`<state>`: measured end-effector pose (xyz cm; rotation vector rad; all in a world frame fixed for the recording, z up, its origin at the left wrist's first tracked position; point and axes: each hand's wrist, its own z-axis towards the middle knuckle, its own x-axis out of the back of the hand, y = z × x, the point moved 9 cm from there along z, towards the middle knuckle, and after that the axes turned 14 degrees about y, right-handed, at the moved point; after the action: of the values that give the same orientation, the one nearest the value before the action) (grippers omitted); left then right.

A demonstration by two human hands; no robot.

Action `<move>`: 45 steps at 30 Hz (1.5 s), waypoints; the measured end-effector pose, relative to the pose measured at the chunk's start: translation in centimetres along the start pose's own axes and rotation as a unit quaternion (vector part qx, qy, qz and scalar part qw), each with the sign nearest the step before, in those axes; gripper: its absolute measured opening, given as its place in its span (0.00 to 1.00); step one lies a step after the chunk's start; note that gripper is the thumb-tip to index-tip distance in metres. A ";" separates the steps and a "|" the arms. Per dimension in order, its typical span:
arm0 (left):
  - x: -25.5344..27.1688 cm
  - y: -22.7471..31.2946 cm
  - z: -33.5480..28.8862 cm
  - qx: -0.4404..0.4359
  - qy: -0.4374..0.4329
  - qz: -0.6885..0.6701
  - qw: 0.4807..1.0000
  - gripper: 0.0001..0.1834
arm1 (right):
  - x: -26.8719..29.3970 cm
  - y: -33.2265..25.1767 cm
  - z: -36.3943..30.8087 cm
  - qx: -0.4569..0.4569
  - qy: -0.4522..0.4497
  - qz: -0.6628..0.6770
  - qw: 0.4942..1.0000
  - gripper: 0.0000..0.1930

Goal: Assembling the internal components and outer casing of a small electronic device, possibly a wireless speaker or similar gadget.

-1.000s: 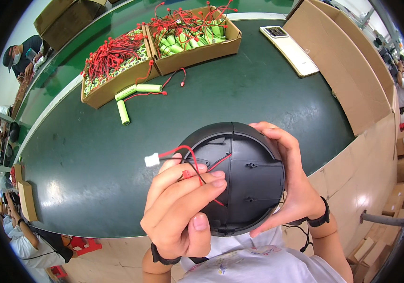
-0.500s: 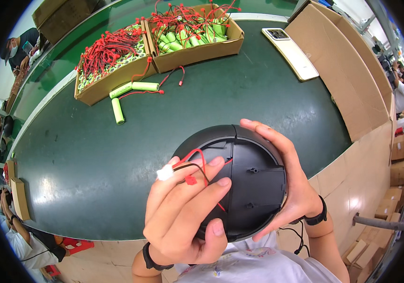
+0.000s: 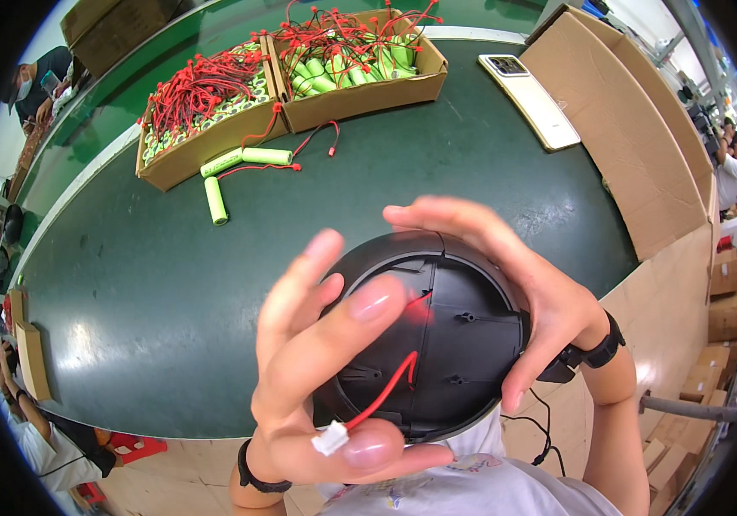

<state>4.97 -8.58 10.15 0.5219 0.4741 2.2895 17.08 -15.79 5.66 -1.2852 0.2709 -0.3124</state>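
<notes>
A round black plastic housing (image 3: 489, 344) is tilted toward me above the near edge of the table, its hollow inside with small posts showing. My right hand (image 3: 540, 301) grips its right side, thumb on the near rim and fingers round the far rim. On the left, my left hand (image 3: 308, 370) has its fingers spread over and beside the housing; one finger is slightly blurred. From a slot in the housing a red wire (image 3: 384, 397) runs to a white connector (image 3: 330, 439) lying against a left fingertip. A second red lead (image 3: 420, 303) is blurred and partly hidden.
Two cardboard boxes at the back hold green battery cells (image 3: 321, 77) and red-and-black leads (image 3: 205, 95). Several loose green cells (image 3: 216, 200) lie before them. A gold phone (image 3: 540, 107) lies near a large open carton (image 3: 617, 129) at right. Other people work beyond the table.
My left fingers have lifted off the housing's inside and spread apart. The white connector has dropped toward the near side. My right hand has shifted, its fingers reaching further left over the far rim.
</notes>
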 end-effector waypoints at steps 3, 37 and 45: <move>0.6 0.0 0.1 0.001 -0.005 0.057 0.998 0.76 | -0.2 0.5 -0.1 -0.009 -0.009 -0.014 1.000 0.69; 0.5 -2.8 -3.7 0.234 0.059 0.053 0.969 0.76 | 0.8 -4.0 0.5 0.126 0.068 -0.295 0.945 0.67; 0.4 -3.2 -4.1 0.245 0.061 0.053 0.966 0.76 | -1.5 -6.2 3.8 0.209 0.032 -0.457 0.864 0.19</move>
<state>4.51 -6.84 5.25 0.6582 1.1137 2.3108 16.62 -13.44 12.69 -0.8888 -0.3721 -1.1601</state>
